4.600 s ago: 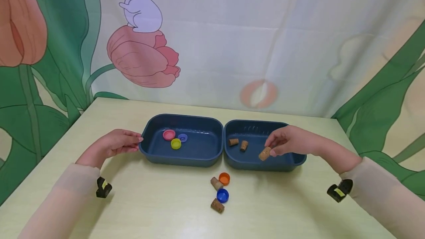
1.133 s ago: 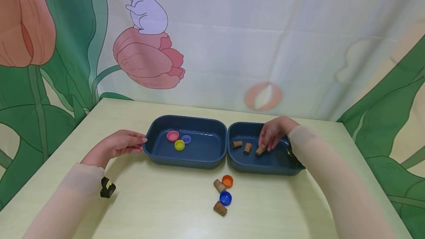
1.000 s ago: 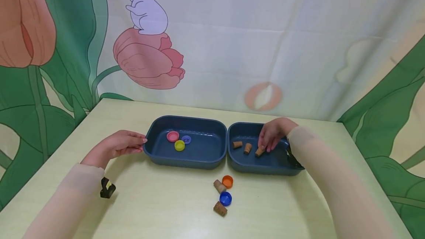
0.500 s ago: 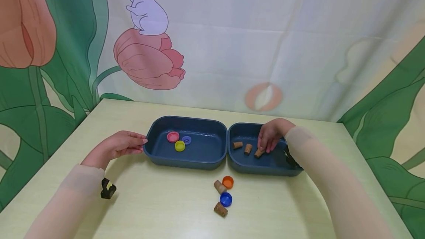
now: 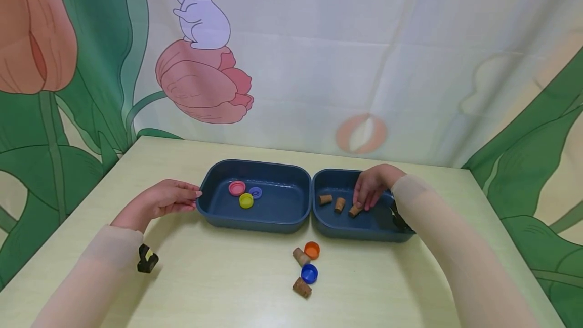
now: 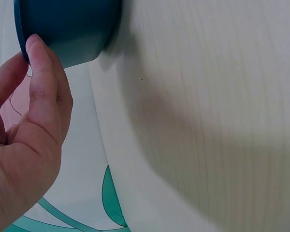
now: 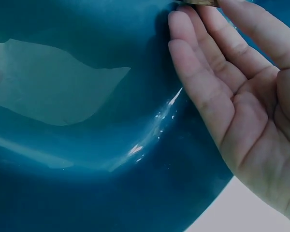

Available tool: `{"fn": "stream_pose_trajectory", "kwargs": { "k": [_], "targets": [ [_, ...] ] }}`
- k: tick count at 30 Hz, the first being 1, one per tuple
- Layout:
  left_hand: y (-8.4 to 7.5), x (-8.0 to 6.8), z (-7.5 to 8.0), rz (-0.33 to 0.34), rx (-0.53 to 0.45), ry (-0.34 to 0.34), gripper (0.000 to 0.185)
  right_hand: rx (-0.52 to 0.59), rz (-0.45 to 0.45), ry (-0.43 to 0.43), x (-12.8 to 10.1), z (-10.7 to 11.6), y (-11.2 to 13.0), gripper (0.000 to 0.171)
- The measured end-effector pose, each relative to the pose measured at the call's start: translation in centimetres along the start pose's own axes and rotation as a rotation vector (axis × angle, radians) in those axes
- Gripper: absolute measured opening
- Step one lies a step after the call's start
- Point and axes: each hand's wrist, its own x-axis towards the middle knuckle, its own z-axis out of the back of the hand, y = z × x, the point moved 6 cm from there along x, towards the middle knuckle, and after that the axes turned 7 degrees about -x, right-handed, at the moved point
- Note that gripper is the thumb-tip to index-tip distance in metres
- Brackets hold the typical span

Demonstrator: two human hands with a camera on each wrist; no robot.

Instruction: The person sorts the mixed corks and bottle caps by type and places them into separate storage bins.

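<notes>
Two dark blue trays stand side by side. The left tray (image 5: 255,226) holds a pink cap (image 5: 237,188), a yellow cap (image 5: 246,200) and a purple cap (image 5: 256,192). My left hand (image 5: 191,197) rests its fingertips on that tray's outer left wall (image 6: 72,29), fingers nearly straight (image 6: 41,92). The right tray (image 5: 364,234) holds three corks (image 5: 325,199). My right hand (image 5: 364,199) reaches into it with straight fingers (image 7: 208,72), the tips at the rightmost cork (image 5: 355,210), which shows at the top edge (image 7: 200,2) in the right wrist view.
On the pale table (image 5: 205,287) in front of the trays lie an orange cap (image 5: 311,250), a blue cap (image 5: 309,273) and two corks (image 5: 300,256) (image 5: 302,287). A printed curtain (image 5: 319,65) closes off the back. A black wrist camera (image 5: 147,259) hangs under my left sleeve.
The cork my right hand pinched above the right tray's front now lies inside it under straightened fingers. Over the last second the hands have barely moved.
</notes>
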Motion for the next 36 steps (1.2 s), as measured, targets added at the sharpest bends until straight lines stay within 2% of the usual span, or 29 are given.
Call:
{"fn": "stream_pose_trajectory", "kwargs": {
  "k": [10, 21, 26, 33, 36],
  "targets": [
    [0.0, 0.1, 0.1, -0.017, 0.012, -0.002, 0.05, 0.015, 0.04, 0.003, -0.3, -0.1, 0.0, 0.016],
    [0.1, 0.1, 0.0, -0.018, 0.009, 0.002, 0.052, 0.005, 0.086, -0.029, -0.8, 0.1, -0.5, 0.033],
    [0.1, 0.1, 0.0, -0.015, 0.014, -0.005, 0.052, -0.005, 0.123, -0.109, -2.6, 0.7, -0.2, 0.041],
    [0.0, 0.0, 0.0, -0.01, 0.02, -0.006, 0.054, -0.076, 0.233, -0.177, -6.4, 1.3, 1.0, 0.048],
    [0.0, 0.0, 0.0, -0.01, 0.017, -0.004, 0.054, -0.12, 0.269, -0.234, -8.2, 1.4, 1.7, 0.047]
  ]
}}
